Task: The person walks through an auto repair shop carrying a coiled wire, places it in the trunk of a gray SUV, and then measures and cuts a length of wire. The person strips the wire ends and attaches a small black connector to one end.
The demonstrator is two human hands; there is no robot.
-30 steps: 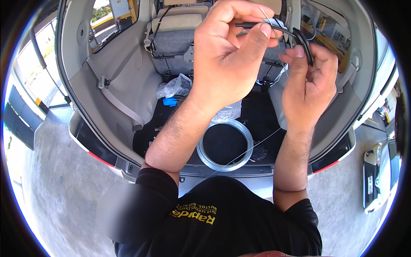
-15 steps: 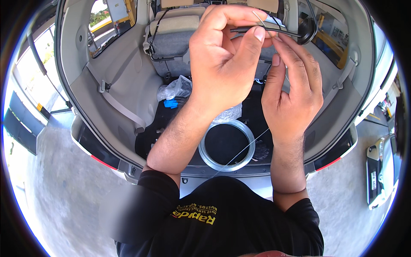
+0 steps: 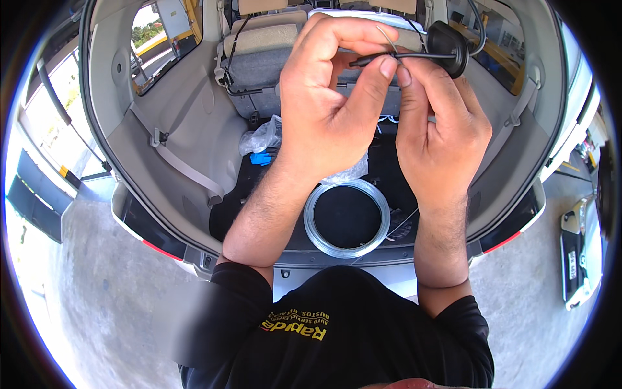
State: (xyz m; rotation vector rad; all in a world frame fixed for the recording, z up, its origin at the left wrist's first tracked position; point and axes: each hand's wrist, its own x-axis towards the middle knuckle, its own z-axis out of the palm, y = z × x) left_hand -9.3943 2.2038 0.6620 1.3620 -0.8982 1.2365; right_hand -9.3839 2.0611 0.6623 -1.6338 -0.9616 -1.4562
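Note:
High in front of me, my left hand (image 3: 327, 107) pinches a black cable (image 3: 424, 56) near its end between thumb and fingers. My right hand (image 3: 444, 133) meets it there, thumb and fingertips closed on the same cable. A thin metal wire (image 3: 386, 37) crosses the cable at the pinch, its short tip pointing up to the left. On the right, the cable runs through a black rubber grommet (image 3: 447, 48) and curves upward. The fingertips hide part of where wire and cable touch.
Below my hands, a coil of silvery wire (image 3: 310, 227) lies on the dark cargo floor of a vehicle. Near it are clear plastic bags (image 3: 262, 137), a blue item (image 3: 260, 158) and a dark glove (image 3: 403, 230). Folded seats (image 3: 256, 71) stand behind; seat belts (image 3: 188, 170) hang at the sides.
My right thumb and fingers have come in to the cable beside my left thumb. The grommet shows more fully, and the long wire strand no longer crosses the coil.

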